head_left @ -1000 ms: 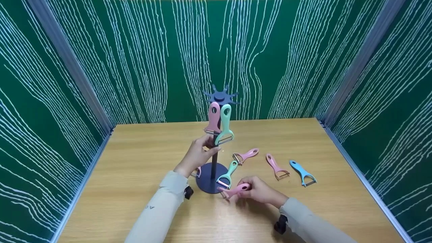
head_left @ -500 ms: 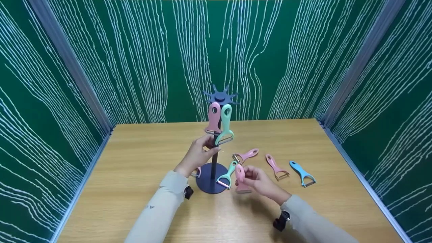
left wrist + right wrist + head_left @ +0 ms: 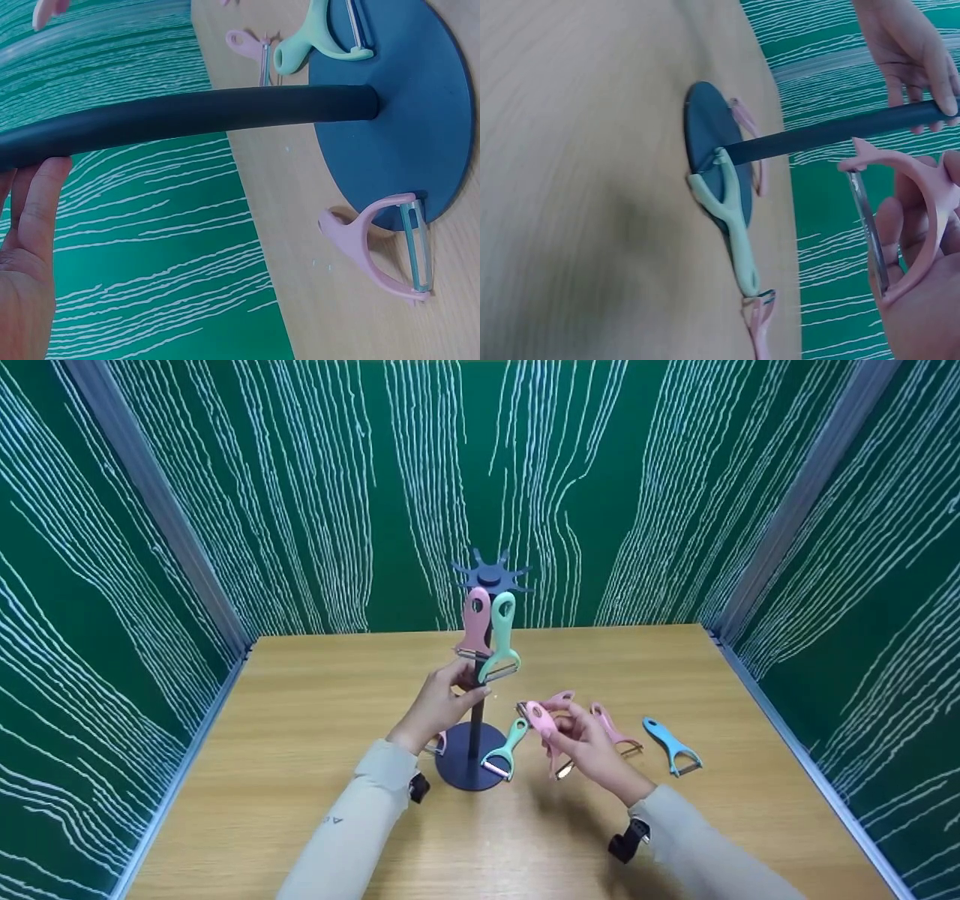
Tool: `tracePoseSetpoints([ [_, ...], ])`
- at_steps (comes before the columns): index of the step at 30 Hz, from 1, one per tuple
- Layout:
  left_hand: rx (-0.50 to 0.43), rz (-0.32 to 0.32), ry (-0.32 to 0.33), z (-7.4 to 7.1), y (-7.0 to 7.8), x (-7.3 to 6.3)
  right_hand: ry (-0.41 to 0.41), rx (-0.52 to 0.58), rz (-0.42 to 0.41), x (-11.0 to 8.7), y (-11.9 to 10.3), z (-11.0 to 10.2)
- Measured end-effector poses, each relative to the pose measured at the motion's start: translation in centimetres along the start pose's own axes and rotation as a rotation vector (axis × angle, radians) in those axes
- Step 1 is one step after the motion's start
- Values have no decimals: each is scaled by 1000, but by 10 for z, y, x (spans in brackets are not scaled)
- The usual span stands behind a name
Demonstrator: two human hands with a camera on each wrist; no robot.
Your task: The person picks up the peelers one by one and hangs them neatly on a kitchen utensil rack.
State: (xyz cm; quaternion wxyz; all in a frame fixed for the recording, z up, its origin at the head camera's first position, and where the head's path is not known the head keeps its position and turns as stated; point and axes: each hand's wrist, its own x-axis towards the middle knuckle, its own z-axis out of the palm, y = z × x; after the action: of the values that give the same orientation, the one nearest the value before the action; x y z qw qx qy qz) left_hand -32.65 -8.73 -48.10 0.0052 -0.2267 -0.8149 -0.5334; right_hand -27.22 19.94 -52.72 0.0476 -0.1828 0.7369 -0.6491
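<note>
A dark stand has a round base, a pole and a star-shaped hook top. A pink peeler and a green peeler hang side by side from it. My left hand grips the pole just below them, fingers and thumb about it. Right of the pole, my right hand holds another pink peeler above the table, handle up, blade end down. In the right wrist view that peeler's blade faces the pole; fingers partly cover its handle.
A green peeler lies against the base's right edge. One pink peeler lies by the base's left side. Further right lie a pink peeler and a blue peeler. Behind my right hand another pink peeler is partly hidden.
My right hand has lifted the pink peeler from near the base's front, moved it right and away from me, and turned its handle upward. My left hand has stayed on the pole.
</note>
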Motion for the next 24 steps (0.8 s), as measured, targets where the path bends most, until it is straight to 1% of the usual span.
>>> tracePoseSetpoints([
  [4, -3, -7, -1, 1, 0, 1, 46, -5, -26, 2, -6, -2],
  [9, -6, -16, 1, 1, 1, 1, 105, -37, -27, 5, -14, -5],
  [14, -7, -12, -1, 1, 1, 1, 151, -25, -32, 8, -21, -5],
  [18, -12, -14, 3, 1, 0, 1, 169, -14, -55, 11, -27, -6],
  [24, -12, -25, 4, 2, -1, 2, 176, -25, -68, 14, -35, -9],
])
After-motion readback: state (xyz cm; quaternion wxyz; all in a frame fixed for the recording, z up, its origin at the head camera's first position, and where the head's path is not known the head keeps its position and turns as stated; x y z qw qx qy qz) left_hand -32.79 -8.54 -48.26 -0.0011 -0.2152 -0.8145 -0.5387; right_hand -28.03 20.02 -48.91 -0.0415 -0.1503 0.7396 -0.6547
